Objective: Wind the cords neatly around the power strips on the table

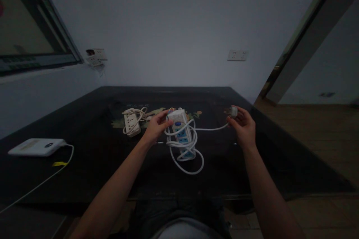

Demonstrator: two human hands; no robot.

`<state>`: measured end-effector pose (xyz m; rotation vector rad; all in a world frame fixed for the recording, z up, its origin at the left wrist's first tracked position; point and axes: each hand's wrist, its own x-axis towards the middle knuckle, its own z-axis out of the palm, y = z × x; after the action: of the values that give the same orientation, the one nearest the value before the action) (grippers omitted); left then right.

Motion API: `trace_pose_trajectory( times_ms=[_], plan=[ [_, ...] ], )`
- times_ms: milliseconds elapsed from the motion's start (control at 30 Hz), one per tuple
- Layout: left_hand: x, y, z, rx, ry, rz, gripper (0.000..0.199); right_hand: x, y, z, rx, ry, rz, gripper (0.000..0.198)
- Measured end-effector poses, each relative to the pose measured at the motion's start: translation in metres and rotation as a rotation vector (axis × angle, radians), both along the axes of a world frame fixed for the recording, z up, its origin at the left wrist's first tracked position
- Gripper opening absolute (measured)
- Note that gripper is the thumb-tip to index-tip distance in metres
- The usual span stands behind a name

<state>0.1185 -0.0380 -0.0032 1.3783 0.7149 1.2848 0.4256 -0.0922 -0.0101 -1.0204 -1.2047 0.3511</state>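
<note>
My left hand (pixel 157 126) grips the top end of a white power strip (pixel 177 117) that has blue sockets and a dark blue switch. Several loops of its white cord (pixel 186 173) are wound loosely around the strip, and one loop hangs below it. Out to the right, my right hand (pixel 243 125) pinches the white plug (pixel 233 111) with the prongs pointing left. Between the two hands a length of cord runs nearly straight. Left of my left hand lies a second, cream power strip (pixel 131 122) with its own cord bundled over it.
A dark glossy table (pixel 112 171) stretches to the wall. On its left sit a white power bank (pixel 37 147) with a cable attached and a small yellow tag (pixel 59 164). Wall sockets (pixel 237 55) are at the back right, others (pixel 100 54) at the back left.
</note>
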Motion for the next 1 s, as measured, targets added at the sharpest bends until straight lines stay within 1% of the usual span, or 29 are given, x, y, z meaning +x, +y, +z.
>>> trace_pose_trajectory(
  times_ms=[67,267,433,600,800,900,1000],
  plan=[
    [0.000,0.000,-0.002,0.011,0.015,-0.021,0.060,0.001,0.001,-0.001,0.008,0.013,-0.005,0.045],
    [0.000,0.002,-0.008,-0.055,0.024,-0.056,0.062,0.003,0.004,-0.005,0.009,0.038,-0.033,0.045],
    [0.001,0.003,-0.008,-0.070,0.014,-0.035,0.058,0.003,0.006,-0.006,0.029,0.048,-0.009,0.046],
    [0.004,0.005,-0.010,-0.078,0.037,0.004,0.051,0.003,0.006,-0.006,0.019,0.077,0.017,0.045],
    [0.007,0.012,-0.023,-0.116,0.127,0.036,0.046,0.004,0.007,-0.008,-0.022,0.083,0.029,0.047],
    [0.008,0.014,-0.030,-0.145,0.149,0.019,0.044,0.001,0.006,-0.008,-0.042,0.075,0.066,0.045],
    [0.009,0.014,-0.034,-0.191,0.131,-0.011,0.041,-0.006,0.005,-0.008,-0.080,0.059,0.121,0.043]
  ],
)
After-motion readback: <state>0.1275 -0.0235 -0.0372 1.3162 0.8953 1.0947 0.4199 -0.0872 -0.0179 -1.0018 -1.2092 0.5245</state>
